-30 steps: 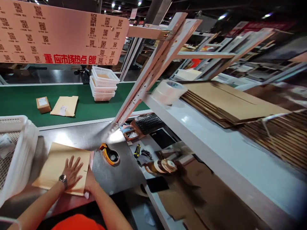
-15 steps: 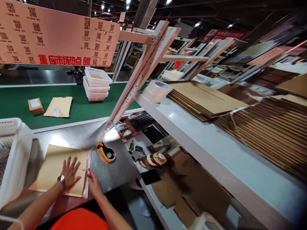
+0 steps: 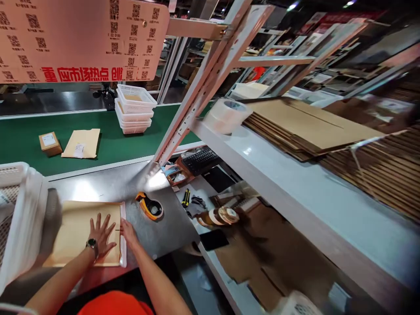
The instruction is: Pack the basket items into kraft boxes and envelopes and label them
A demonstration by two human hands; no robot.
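A tan padded mailing envelope [image 3: 74,223] lies flat on the metal table [image 3: 173,232], with a pale strip along its right edge. My left hand [image 3: 101,238], a watch on its wrist, presses on the envelope with fingers spread. At the pale strip, my right hand [image 3: 128,232] has its fingers closed on the envelope's right edge; the fingertips are partly hidden. To the right of the envelope, an orange tape dispenser [image 3: 150,206] rests on the metal.
White plastic baskets [image 3: 24,218] are stacked at the left. Behind, a green belt [image 3: 22,131] carries a small box [image 3: 50,144], another envelope [image 3: 81,143] and white baskets [image 3: 134,116]. A shelf [image 3: 272,175] at the right bears tape rolls [image 3: 226,116] and flat cardboard [image 3: 315,127].
My view has shifted slightly. My right hand has moved a little up along the envelope's edge, while my left hand stays spread on top.
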